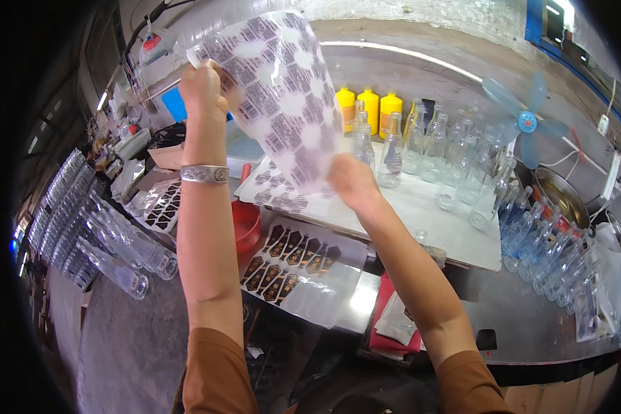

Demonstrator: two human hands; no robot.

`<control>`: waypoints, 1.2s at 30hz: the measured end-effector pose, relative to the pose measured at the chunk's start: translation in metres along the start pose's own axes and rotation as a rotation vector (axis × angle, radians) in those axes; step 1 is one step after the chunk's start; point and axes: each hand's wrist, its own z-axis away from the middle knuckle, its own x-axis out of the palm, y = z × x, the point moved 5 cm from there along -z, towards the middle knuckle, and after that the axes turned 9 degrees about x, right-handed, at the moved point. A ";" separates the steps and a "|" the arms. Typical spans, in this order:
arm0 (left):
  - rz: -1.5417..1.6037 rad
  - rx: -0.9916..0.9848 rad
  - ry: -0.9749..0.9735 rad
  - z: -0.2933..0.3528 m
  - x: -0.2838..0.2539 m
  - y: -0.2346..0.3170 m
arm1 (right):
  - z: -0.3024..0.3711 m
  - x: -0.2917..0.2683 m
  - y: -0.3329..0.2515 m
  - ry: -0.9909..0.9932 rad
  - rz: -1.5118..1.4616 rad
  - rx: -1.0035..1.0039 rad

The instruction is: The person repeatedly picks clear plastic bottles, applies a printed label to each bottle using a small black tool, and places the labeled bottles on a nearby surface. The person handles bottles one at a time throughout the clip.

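Note:
A glossy sheet of white printed labels [279,96] is held up in the air in front of me. My left hand [201,88] grips its upper left corner, raised high, with a silver bracelet on that wrist. My right hand [352,181] pinches the sheet's lower right edge. Below the sheet lies a stack of similar white label sheets [279,192] on the white work board [428,221]. A sheet of dark hexagonal labels [293,265] lies on the bench under my arms.
Several empty clear glass bottles [435,148] stand on the board, with three yellow bottles [369,107] behind. More bottles lie stacked at left [110,241] and right [552,255]. A blue fan [524,121], a metal bowl [562,196] and a red container [247,224] sit nearby.

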 end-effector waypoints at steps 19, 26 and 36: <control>0.029 -0.469 0.349 0.067 -0.176 -0.351 | -0.108 -0.048 0.036 0.695 1.126 -0.352; -0.073 -0.613 0.429 0.089 -0.204 -0.397 | -0.108 -0.077 0.056 0.736 1.116 -0.134; -0.266 -0.645 0.328 0.096 -0.207 -0.386 | -0.099 -0.069 0.063 0.601 1.371 -0.050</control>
